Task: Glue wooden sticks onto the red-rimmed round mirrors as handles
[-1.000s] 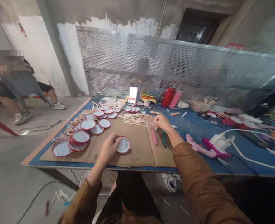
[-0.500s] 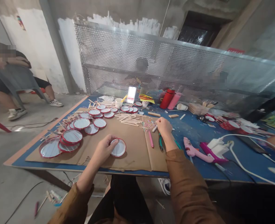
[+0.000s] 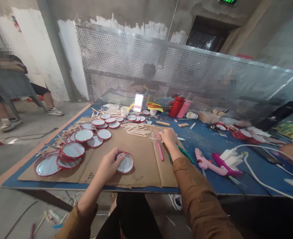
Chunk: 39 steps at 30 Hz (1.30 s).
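Near the front edge of the cardboard [image 3: 141, 166], my left hand [image 3: 110, 163] grips a round white disc with a red rim [image 3: 125, 163], thumb on top. My right hand [image 3: 168, 136] is at a pile of small thin coloured pieces [image 3: 155, 135], fingers pinched together; what they hold, if anything, is too small to make out. Just below it lie a pink marker [image 3: 160, 151] and green-handled pliers [image 3: 184, 153], partly hidden by my forearm. Wooden sticks [image 3: 135, 129] are heaped left of my right hand. Several red-rimmed discs [image 3: 73, 150] overlap on the left.
On the right are a pink glue gun [image 3: 206, 161], white plugs [image 3: 229, 156] with cables, and more red-rimmed items [image 3: 244, 133]. Red [image 3: 176, 106] and pink [image 3: 184, 109] bottles stand before a perforated metal screen [image 3: 126, 63]. A person [image 3: 14, 66] sits at far left.
My right hand has moved left and onto the pile of small pieces; the grey-white stick by its fingers is no longer visible there. My left hand still grips the disc. The view has shifted slightly.
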Each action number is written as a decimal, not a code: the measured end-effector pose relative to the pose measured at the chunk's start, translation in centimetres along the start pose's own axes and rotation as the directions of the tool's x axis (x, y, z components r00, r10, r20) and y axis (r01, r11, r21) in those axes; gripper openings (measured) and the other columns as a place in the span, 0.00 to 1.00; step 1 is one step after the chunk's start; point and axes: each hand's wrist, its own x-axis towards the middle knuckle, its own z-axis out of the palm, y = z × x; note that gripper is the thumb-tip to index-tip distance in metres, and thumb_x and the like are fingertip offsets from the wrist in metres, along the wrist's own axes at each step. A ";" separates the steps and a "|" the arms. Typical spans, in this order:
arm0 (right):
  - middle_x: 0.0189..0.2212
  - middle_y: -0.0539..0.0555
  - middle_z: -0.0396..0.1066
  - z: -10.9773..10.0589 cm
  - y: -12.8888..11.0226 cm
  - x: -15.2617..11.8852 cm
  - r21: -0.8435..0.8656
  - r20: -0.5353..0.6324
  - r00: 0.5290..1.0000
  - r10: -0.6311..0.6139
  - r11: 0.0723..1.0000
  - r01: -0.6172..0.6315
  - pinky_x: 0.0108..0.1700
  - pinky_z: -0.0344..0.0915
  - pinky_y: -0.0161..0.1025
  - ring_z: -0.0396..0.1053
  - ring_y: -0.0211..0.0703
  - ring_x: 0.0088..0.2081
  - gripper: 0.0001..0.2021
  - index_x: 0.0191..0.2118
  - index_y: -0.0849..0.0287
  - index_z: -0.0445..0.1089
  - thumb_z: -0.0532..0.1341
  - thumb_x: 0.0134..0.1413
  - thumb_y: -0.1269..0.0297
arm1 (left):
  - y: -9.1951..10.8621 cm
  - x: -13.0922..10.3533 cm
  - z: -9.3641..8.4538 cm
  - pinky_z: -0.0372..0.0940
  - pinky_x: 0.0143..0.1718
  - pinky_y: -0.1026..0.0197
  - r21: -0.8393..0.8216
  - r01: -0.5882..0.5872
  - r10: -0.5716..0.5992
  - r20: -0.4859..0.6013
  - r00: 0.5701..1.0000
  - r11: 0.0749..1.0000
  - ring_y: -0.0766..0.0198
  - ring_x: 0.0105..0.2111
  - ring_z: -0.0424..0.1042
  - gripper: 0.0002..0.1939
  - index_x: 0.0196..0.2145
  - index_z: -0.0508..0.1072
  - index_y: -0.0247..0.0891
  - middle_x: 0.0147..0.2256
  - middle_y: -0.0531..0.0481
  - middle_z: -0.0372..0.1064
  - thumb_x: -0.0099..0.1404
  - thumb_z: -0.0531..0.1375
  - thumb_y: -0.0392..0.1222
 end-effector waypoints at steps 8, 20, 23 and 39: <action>0.32 0.58 0.77 -0.8 1.6 0.8 0.295 -0.041 0.997 0.070 0.954 -0.055 0.37 0.61 0.37 0.72 0.47 0.38 0.10 0.29 0.58 0.77 0.57 0.50 0.66 | 0.0 -0.1 0.1 0.60 0.31 0.63 0.028 -0.005 0.005 -0.010 1.000 1.000 0.63 0.30 0.69 0.14 0.35 0.71 0.38 0.30 0.50 0.72 0.62 0.53 0.51; 0.18 0.47 0.65 -2.9 -5.0 -6.7 0.939 0.126 0.903 -0.411 0.342 0.025 0.28 0.55 0.34 0.57 0.33 0.22 0.14 0.27 0.60 0.74 0.67 0.40 0.53 | -0.3 0.1 0.3 0.58 0.28 0.65 -0.158 0.015 -0.016 -0.009 1.000 0.987 0.65 0.28 0.65 0.12 0.35 0.70 0.37 0.27 0.52 0.67 0.61 0.56 0.49; 0.24 0.50 0.71 -2.8 -7.5 -9.8 0.934 0.143 0.859 -0.492 0.355 0.047 0.33 0.59 0.36 0.63 0.37 0.27 0.12 0.27 0.60 0.75 0.66 0.44 0.55 | -0.3 0.1 0.3 0.56 0.26 0.66 -0.245 0.010 -0.008 0.009 1.000 0.970 0.68 0.25 0.62 0.15 0.41 0.70 0.36 0.26 0.54 0.63 0.61 0.57 0.48; 0.25 0.50 0.72 -3.0 -9.9 -13.4 0.927 0.188 0.744 -0.642 0.366 0.082 0.34 0.62 0.37 0.66 0.39 0.30 0.09 0.27 0.59 0.72 0.62 0.47 0.59 | -0.6 0.1 0.2 0.58 0.28 0.67 -0.293 0.016 -0.009 0.026 1.000 0.956 0.67 0.28 0.64 0.12 0.36 0.71 0.34 0.29 0.51 0.68 0.60 0.58 0.47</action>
